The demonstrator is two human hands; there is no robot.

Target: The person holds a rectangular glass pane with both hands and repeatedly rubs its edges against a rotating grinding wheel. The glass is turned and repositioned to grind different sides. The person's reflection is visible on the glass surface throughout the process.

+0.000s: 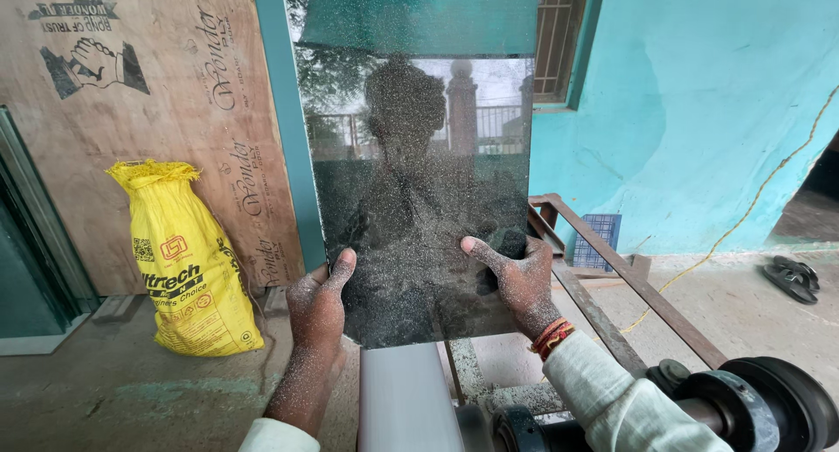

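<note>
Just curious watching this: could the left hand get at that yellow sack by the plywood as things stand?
Probably not right away: the left hand grips the dusty glass pane's edge, and the yellow sack stands apart, though nothing blocks the way.
</note>
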